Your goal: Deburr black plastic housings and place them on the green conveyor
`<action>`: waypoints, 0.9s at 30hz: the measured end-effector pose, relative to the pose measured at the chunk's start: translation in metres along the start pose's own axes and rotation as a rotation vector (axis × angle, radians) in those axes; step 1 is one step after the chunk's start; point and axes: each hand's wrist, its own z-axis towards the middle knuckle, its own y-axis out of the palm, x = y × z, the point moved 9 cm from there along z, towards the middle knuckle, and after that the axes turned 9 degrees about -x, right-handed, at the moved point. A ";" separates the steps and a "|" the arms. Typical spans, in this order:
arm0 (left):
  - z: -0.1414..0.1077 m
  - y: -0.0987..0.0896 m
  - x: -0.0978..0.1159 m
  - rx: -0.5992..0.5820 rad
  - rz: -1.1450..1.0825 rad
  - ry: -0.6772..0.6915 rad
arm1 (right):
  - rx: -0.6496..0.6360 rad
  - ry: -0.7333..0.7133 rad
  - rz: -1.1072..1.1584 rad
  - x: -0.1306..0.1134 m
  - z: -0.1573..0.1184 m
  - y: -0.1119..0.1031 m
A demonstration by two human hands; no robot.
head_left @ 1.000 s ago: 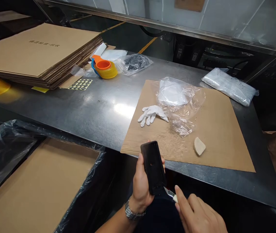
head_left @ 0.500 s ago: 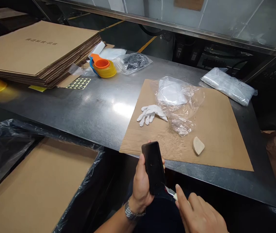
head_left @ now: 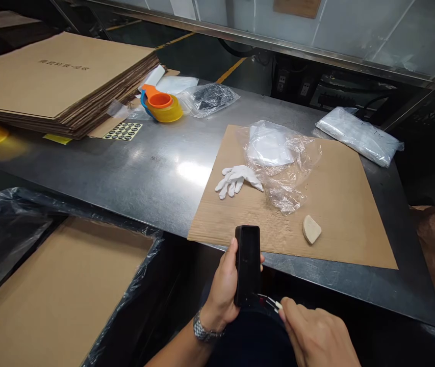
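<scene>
My left hand [head_left: 223, 283] is wrapped round a black oblong case [head_left: 248, 265], held nearly upright just off the table's front edge. The case has a recessed face turned toward me. Closed around the pale handle of a small knife [head_left: 270, 302], my right hand [head_left: 312, 326] is at the lower right of the case. The blade tip meets or lies very close to the case's lower right edge; exact contact cannot be told. Beyond the hands, a white glove [head_left: 238, 179] and a cream wedge-shaped block [head_left: 311, 229] rest on a cardboard sheet [head_left: 339, 204].
Crumpled clear plastic [head_left: 286, 188] covers part of the cardboard on the metal table [head_left: 141, 178]. A tape dispenser [head_left: 161, 106] and stacked cardboard [head_left: 68, 71] stand back left. A wrapped packet [head_left: 360, 135] lies back right. A plastic-lined bin [head_left: 141, 278] holding cardboard is lower left.
The black case has turned more upright, and its recess shows more now. My right hand and the knife have tilted and shifted slightly, staying by the case's lower right edge.
</scene>
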 end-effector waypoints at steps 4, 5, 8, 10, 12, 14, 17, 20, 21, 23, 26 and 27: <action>0.000 -0.001 -0.002 -0.015 0.024 -0.018 | -0.059 0.007 0.023 0.000 0.001 0.008; 0.000 -0.002 -0.002 -0.019 0.031 -0.020 | -0.068 0.007 0.019 0.000 0.000 0.009; 0.001 -0.002 -0.004 -0.039 0.060 -0.021 | -0.085 -0.004 -0.021 0.000 -0.001 0.011; 0.003 -0.002 -0.004 -0.046 0.084 -0.024 | -0.096 -0.014 -0.045 0.000 -0.001 0.013; 0.003 0.000 -0.003 -0.053 0.110 -0.020 | -0.112 -0.016 -0.045 0.000 -0.001 0.015; 0.004 0.002 -0.001 -0.060 0.133 0.002 | -0.140 -0.017 -0.028 0.001 -0.003 0.019; 0.003 0.005 0.004 -0.059 0.171 0.044 | -0.219 -0.004 0.019 0.004 -0.009 0.032; 0.002 0.007 0.008 -0.066 0.199 0.090 | -0.353 0.067 0.130 0.012 -0.015 0.050; 0.002 0.008 0.009 -0.074 0.201 0.107 | -0.409 0.113 0.203 0.015 -0.016 0.055; 0.002 0.010 0.011 -0.093 0.184 0.143 | -0.529 0.249 0.452 0.022 -0.018 0.066; 0.003 0.013 0.015 -0.135 0.093 0.199 | -0.695 0.431 1.097 0.012 -0.022 0.083; 0.004 0.013 0.015 -0.147 0.050 0.206 | -0.732 0.444 1.322 0.002 -0.022 0.087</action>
